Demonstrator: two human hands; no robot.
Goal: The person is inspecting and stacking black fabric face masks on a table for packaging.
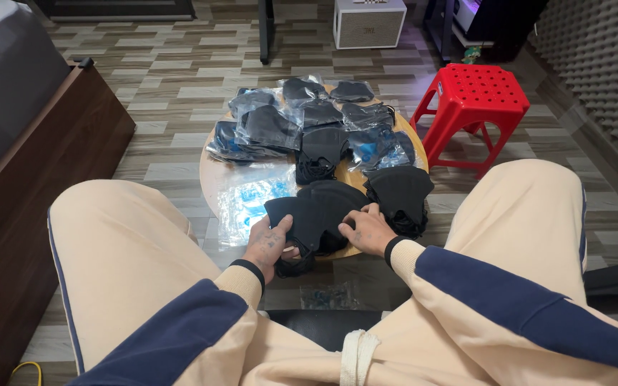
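Observation:
A small round wooden table [210,187] stands between my knees, covered with black face masks. My left hand [270,243] grips the left edge of a fanned stack of loose black masks [316,211] at the table's near edge. My right hand [368,229] rests on the right side of the same stack, fingers curled on it. Another pile of loose black masks [400,194] lies just right of my right hand. Several masks in clear plastic bags [270,129] cover the far half. Empty clear bags with blue print [252,200] lie at the left.
A red plastic stool [475,100] stands right of the table. A white speaker box [368,23] sits on the floor behind it. A dark wooden bed frame [44,179] runs along the left. Grey foam panels [602,64] line the right wall.

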